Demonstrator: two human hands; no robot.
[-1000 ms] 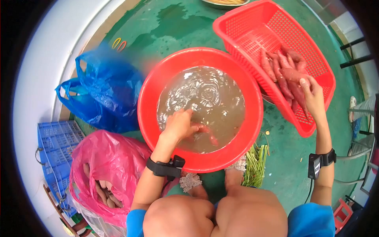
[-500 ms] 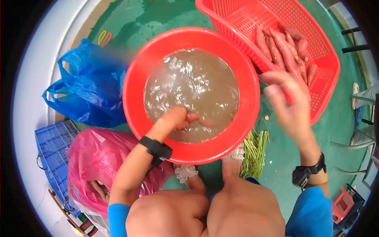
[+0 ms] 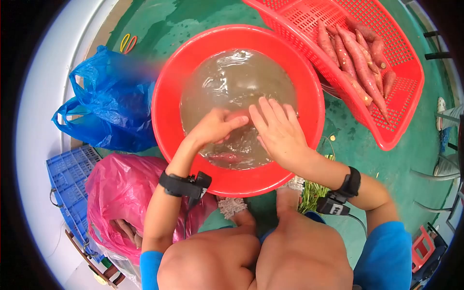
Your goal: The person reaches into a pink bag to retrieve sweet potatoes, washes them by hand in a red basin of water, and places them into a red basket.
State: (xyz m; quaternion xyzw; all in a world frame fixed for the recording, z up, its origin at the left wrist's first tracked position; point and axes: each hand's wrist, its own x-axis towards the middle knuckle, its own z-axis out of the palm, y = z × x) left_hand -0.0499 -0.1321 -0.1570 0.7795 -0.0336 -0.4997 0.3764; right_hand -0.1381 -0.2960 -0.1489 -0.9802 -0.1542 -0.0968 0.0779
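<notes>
Murky water fills much of a round red basin (image 3: 237,182) in front of my knees. Just above the water, my left hand (image 3: 216,126) is closed around a reddish sweet potato (image 3: 237,115). My right hand (image 3: 279,128) is beside its far end, back upward, with the fingers stretched out and slightly apart. Another sweet potato (image 3: 226,158) shows partly under the water near the basin's close side. Several washed-looking sweet potatoes lie in a red slotted basket (image 3: 403,92) at the upper right.
A blue plastic bag (image 3: 113,104) stands left of the basin, with a pink bag (image 3: 123,183) holding roots below it. A blue crate (image 3: 72,188) is at the far left. Green stems (image 3: 314,195) lie by my foot. Chair legs and another person's foot are at the right edge.
My right hand has moved left from beside the basket to over the basin. My left hand has risen from the water with the sweet potato. One more sweet potato lies in the basket.
</notes>
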